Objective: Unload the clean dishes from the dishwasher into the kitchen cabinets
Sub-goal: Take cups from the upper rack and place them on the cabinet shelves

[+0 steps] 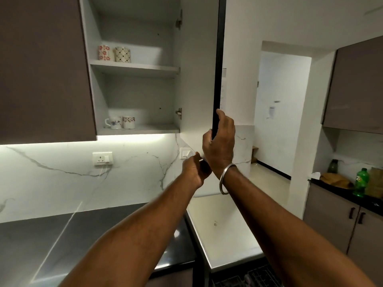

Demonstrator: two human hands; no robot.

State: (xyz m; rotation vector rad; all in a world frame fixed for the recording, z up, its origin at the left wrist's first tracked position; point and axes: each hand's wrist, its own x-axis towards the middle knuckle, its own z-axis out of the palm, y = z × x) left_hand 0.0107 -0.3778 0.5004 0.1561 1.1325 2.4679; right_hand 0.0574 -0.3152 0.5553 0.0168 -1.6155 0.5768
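Fingers (222, 119) of the right hand (219, 141) are wrapped around the open cupboard door (199, 79); its bottom corner is pinched by the left hand (195, 168). Four cups (114, 52) are kept inside.

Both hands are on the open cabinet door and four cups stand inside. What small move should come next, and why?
Probably let go of the cabinet door and reach down to the dishwasher rack. The door stands wide open, the right hand grips its edge, the left hand its lower corner, and neither carries a dish.
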